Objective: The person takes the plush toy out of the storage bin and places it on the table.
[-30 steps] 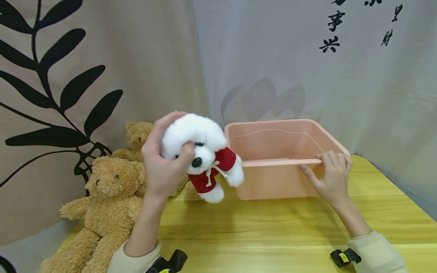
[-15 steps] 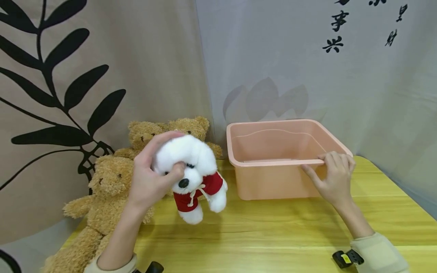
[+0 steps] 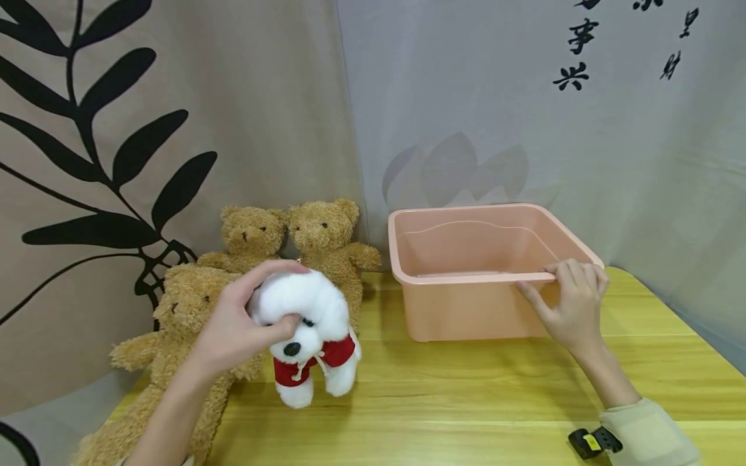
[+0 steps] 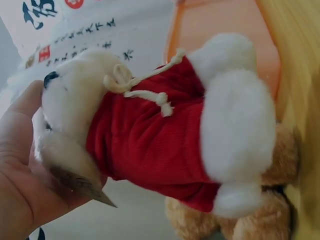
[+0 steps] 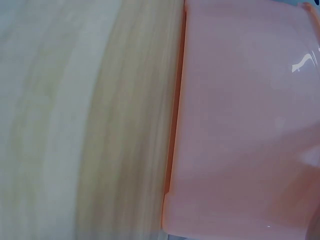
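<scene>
My left hand (image 3: 241, 323) grips a white plush dog (image 3: 309, 304) by the head, thumb across its face. The dog wears a red hoodie (image 4: 145, 135) with a cream drawstring tied in a bow, and its white legs hang downward. A tag (image 4: 82, 186) sticks out by its head in the left wrist view. On the right, my right hand (image 3: 571, 304) holds the front rim of a pink plastic bin (image 3: 466, 307), thumb outside and fingers over the edge. The bin's wall (image 5: 245, 120) fills much of the right wrist view.
Two brown teddy bears (image 3: 323, 230) sit side by side at the back, left of the bin. A larger-looking teddy bear (image 3: 186, 310) sits nearer, partly behind my left arm. The wooden table (image 3: 443, 401) meets fabric curtains (image 3: 280, 97) behind.
My left hand has carried the plush dog down and left, away from the bin, uncovering the two back bears. The right hand stays on the bin's rim.
</scene>
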Demonstrator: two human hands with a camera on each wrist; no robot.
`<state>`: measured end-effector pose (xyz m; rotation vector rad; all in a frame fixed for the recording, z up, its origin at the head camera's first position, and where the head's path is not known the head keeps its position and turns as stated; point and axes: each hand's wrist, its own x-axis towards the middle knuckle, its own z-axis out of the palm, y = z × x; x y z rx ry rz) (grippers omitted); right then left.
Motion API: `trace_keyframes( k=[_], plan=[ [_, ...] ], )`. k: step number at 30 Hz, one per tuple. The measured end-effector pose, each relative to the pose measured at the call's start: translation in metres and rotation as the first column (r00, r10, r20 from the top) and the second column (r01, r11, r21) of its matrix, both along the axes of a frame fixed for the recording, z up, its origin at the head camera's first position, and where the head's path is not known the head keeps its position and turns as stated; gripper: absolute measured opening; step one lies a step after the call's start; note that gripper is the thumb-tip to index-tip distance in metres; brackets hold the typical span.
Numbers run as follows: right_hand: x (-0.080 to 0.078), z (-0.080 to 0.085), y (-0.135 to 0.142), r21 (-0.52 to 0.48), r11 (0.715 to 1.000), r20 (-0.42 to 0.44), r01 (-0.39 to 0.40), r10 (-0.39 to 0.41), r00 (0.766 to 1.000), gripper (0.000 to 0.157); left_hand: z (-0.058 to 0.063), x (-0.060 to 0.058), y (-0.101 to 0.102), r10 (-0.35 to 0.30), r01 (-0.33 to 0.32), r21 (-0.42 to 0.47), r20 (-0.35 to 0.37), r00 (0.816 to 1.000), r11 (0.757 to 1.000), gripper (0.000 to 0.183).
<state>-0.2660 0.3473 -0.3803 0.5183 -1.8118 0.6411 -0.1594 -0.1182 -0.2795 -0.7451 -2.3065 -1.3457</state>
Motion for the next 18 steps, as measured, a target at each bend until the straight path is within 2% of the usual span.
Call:
trace_keyframes(
  k=[11,14,18],
  plan=[
    [0.000,0.000,0.001,0.006,1.000,-0.013,0.000,0.000,1.000,0.080,-0.016,-0.006,-0.027,-0.047,0.060,-0.120,0.107,0.993,0.991,0.058],
    [0.000,0.000,0.000,0.007,1.000,-0.013,0.000,0.000,1.000,0.079,-0.019,-0.008,-0.036,-0.063,0.086,-0.141,0.158,0.985,0.986,0.058],
    [0.000,0.001,0.000,0.009,1.000,-0.012,-0.002,0.002,1.000,0.079,-0.022,-0.010,-0.046,-0.107,0.146,-0.156,0.234,0.966,0.977,0.056]
  ],
)
